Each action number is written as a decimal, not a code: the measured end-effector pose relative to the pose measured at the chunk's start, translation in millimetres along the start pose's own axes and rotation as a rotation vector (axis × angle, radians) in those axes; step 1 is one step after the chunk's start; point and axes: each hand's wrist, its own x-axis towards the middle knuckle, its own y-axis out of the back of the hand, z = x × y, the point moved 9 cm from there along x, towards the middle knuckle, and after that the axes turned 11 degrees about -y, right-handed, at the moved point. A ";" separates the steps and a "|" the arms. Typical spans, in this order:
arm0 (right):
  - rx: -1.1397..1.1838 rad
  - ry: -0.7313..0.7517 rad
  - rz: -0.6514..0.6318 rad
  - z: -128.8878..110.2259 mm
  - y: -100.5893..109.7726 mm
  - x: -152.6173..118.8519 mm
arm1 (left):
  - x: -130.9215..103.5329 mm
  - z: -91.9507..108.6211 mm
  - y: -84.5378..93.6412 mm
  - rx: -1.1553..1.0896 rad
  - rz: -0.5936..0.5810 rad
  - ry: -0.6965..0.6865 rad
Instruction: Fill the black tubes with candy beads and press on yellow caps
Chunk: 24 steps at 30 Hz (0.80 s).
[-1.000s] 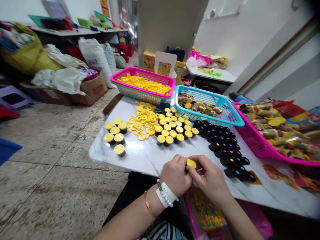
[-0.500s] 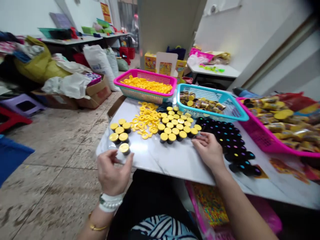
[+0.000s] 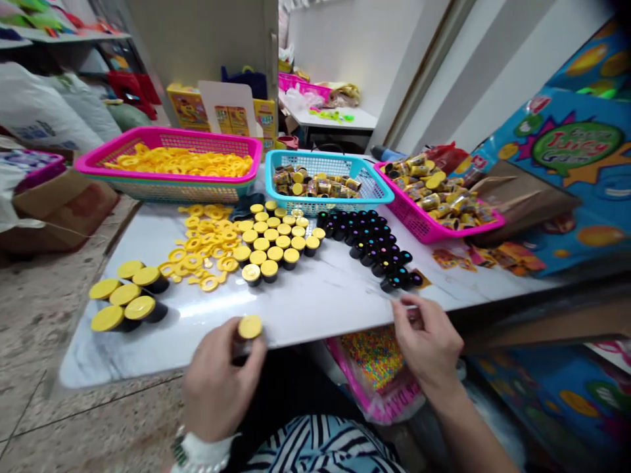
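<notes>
Between the thumb and fingers of my left hand [image 3: 224, 378] is a black cup with a yellow lid [image 3: 250, 326], at the table's front edge. My right hand [image 3: 428, 335] is closed, fingertips pressed together near the front edge, below the black pieces with coloured dots [image 3: 374, 246]; what it holds, if anything, is hidden. Several yellow-lidded cups [image 3: 140, 307] stand at the table's left. A larger group of them [image 3: 275, 253] fills the middle, beside a pile of loose yellow rings [image 3: 207, 243].
Along the back stand a pink basket of yellow rings [image 3: 260, 154], a blue basket of small wrapped cups [image 3: 379, 187] and a pink basket of wrapped pieces [image 3: 419, 226]. Below the table lies a bag of coloured beads [image 3: 377, 358]. A cardboard box [image 3: 64, 210] is at the left.
The view has turned right. My left hand has closed around the single yellow-lidded cup. My right hand has left the edge of the middle group and is nearer the table's front edge.
</notes>
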 end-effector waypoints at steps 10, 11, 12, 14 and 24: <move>-0.221 -0.087 0.120 28.9 -33.0 21.9 | 59.8 96.6 -95.5 -0.368 -0.231 -0.148; -0.203 -0.086 0.112 25.5 -34.7 19.8 | 58.6 96.0 -93.8 -0.392 -0.228 -0.139; -0.172 -0.079 0.089 20.4 -37.3 17.0 | 56.0 94.9 -90.5 -0.413 -0.223 -0.132; -0.076 -0.060 0.017 6.2 -45.5 10.2 | 48.2 92.2 -81.9 -0.445 -0.217 -0.119; 0.322 -0.072 -0.368 -43.3 -51.6 -4.4 | 32.2 88.2 -45.1 -0.445 -0.180 -0.110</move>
